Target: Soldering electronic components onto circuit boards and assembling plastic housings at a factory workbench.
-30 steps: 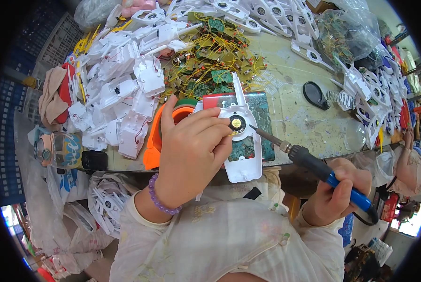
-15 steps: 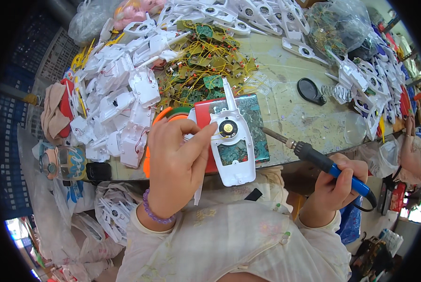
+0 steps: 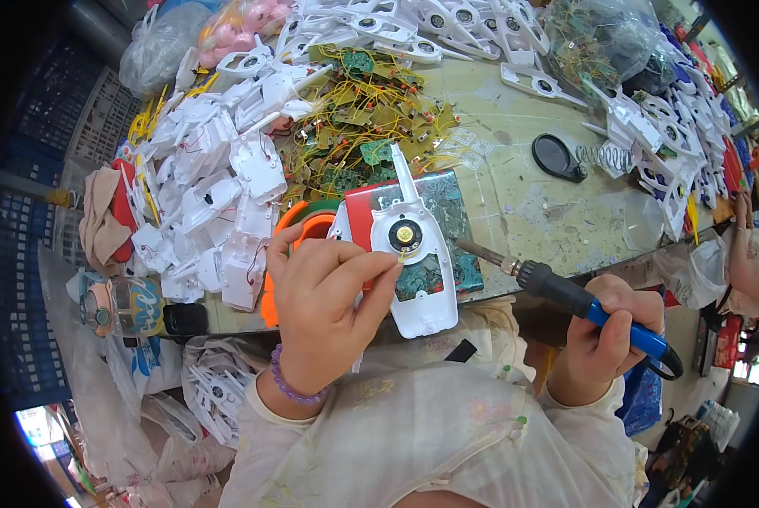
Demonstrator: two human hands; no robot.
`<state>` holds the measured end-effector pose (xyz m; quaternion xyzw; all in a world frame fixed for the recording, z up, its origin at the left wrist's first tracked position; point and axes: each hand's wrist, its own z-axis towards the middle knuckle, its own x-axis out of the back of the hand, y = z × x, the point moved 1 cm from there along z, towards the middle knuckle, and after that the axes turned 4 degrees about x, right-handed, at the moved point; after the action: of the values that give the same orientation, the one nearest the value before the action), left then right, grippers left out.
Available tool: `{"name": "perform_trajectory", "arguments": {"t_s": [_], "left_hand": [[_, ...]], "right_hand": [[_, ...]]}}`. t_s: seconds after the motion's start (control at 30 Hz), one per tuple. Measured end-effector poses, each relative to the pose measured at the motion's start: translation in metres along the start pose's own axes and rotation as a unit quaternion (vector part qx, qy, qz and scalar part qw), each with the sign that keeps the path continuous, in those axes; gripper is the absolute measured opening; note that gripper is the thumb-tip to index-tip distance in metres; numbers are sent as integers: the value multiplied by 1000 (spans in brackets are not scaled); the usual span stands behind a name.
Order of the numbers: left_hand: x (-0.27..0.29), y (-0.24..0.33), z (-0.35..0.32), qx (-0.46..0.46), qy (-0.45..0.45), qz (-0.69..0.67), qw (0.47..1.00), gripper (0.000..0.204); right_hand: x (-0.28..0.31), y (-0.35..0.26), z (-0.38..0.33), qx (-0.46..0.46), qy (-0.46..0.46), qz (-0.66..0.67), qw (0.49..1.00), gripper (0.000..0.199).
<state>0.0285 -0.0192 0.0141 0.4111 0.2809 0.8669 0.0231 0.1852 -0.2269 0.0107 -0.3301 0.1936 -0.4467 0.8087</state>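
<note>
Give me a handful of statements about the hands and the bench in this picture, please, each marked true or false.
1. The right hand holds a soldering iron with a blue grip. True.
2. The left hand lies flat and bare on the table. False: its fingers touch a white plastic shell.
3. A round speaker sits in that shell. True.
4. The iron's tip presses on the speaker. False: it is clear of it, off to the right.
5. A purple bead bracelet is on the left wrist. True.

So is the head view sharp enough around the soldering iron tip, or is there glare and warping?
Head view: soldering iron and white shell sharp, evenly lit, no strong glare; fisheye bends the table edge, rim blacked out.
</note>
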Motion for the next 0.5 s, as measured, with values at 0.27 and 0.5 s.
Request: {"name": "perform_trajectory", "arguments": {"t_s": [0.27,0.5], "left_hand": [[-12,7,4,8,7,45,999,13],[-15,7,4,7,12,62,998,13]], "right_hand": [[-3,3,2,40,-48,36,997,17],[-4,4,4,51,-95,41,993,14]]}}
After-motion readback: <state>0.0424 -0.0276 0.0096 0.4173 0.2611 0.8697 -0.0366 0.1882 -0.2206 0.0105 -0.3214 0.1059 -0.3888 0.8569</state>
